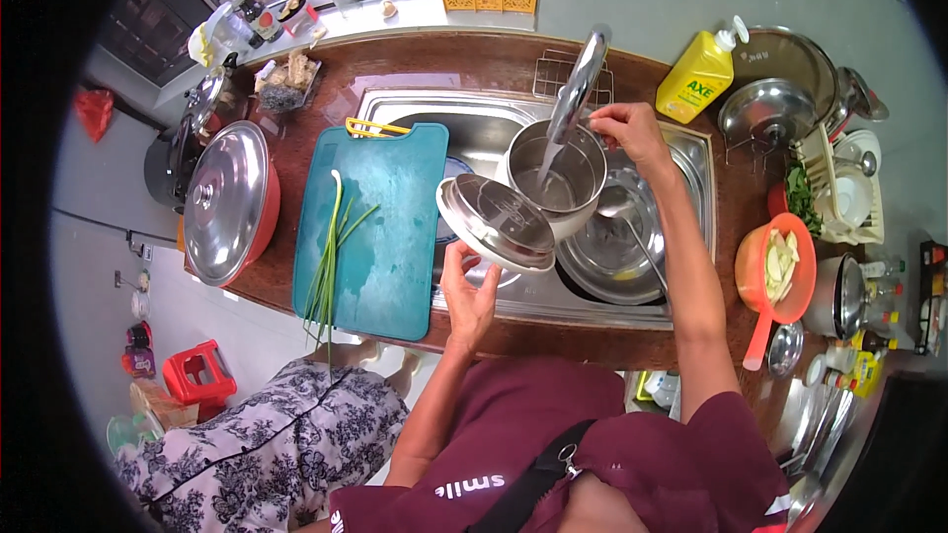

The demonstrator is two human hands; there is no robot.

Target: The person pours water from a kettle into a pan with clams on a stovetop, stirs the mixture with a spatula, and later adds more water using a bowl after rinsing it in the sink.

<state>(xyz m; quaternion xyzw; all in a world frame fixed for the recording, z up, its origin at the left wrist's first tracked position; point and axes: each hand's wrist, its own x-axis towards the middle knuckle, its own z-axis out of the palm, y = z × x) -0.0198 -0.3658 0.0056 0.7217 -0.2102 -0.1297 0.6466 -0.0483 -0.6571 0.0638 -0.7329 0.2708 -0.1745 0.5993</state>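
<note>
A pale pot with a metal interior sits under the chrome faucet, over the middle of the double sink. Water runs from the spout into it. The fingertips of my right hand pinch the pot's far right rim, or a handle there; the exact grip is partly hidden. My left hand holds a round lid with a white rim, tilted beside the pot. Below, in the right basin, lies a metal bowl with a ladle.
A teal cutting board bearing spring onions covers part of the left basin. Left of it stands a red lidded pot. On the right are a yellow soap bottle and an orange strainer of sliced vegetables. Another person's patterned clothing is close at left.
</note>
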